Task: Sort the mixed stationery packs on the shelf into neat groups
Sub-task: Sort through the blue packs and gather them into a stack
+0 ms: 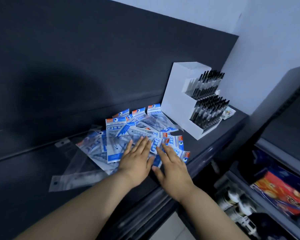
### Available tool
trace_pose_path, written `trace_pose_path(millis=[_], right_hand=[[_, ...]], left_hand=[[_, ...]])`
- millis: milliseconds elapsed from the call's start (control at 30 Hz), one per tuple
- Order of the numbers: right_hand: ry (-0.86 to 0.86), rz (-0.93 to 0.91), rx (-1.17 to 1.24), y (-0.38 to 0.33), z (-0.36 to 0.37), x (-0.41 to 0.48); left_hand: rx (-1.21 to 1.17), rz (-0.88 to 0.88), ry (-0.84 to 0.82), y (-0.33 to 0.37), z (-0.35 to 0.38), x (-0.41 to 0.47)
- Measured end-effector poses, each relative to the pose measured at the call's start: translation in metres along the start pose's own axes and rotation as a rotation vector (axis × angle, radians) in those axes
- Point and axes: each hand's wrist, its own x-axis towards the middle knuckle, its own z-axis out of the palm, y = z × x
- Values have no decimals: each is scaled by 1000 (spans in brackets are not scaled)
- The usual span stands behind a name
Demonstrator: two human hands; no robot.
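Spread flat mid-frame: left hand, right hand, covering blue packs; print blurred. Clear packs lower left, contents unreadable.

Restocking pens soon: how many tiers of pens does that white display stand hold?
2: an upper tier at the back of the white stand, and a lower tier in front. The stand's left wall may hide more.
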Motion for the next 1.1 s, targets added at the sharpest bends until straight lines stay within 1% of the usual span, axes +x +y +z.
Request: trace_pose_path(millis=[33, 100, 233, 267, 367, 433, 467, 533, 600, 633, 700, 767, 833, 900, 967, 1100], right_hand=[[15, -17, 32, 0, 1, 10], [33, -71, 97, -2, 2, 34], [-2, -231, 130, -19, 4, 86], [-35, -265, 124, -24, 4, 98], [-171, -353, 12, -39, 10, 125], [-258, -398, -89, -47, 13, 138], [-291, -411, -134, -49, 14, 144], [-308, -429, -173, -50, 14, 154], [-301, -440, -138, -47, 11, 164], [-309, -439, -112, -44, 10, 168], [-342, -436, -90, -38, 9, 172], [-368, -431, -90, -34, 7, 173], [-393, -406, -57, -33, 9, 174], [-426, -382, -35, -34, 11, 174], [-420, -376, -25, -35, 11, 174], [-318, -376, 92, -30, 2, 182]], left_hand=[[12, -8, 44, -2, -1, 3], [34, -88, 84, -13, -4, 10], [34, -383, 30, -52, -10, 16], [33, -423, 30, -61, -13, 15], [-29, -426, -20, -79, -19, 4], [-64, -402, -15, -81, -21, -4], [-63, -404, -3, -80, -24, -6], [-41, -465, 16, -81, -31, -10], [34, -588, 51, -87, -40, -17], [90, -680, 51, -90, -44, -23], [157, -895, -6, -97, -52, -38], [111, -1085, -87, -103, -55, -54], [-16, -1175, -94, -109, -52, -63], [-139, -1215, -47, -111, -51, -67], [-198, -1225, 12, -108, -54, -68], [-200, -1104, 182, -108, -64, -71]])
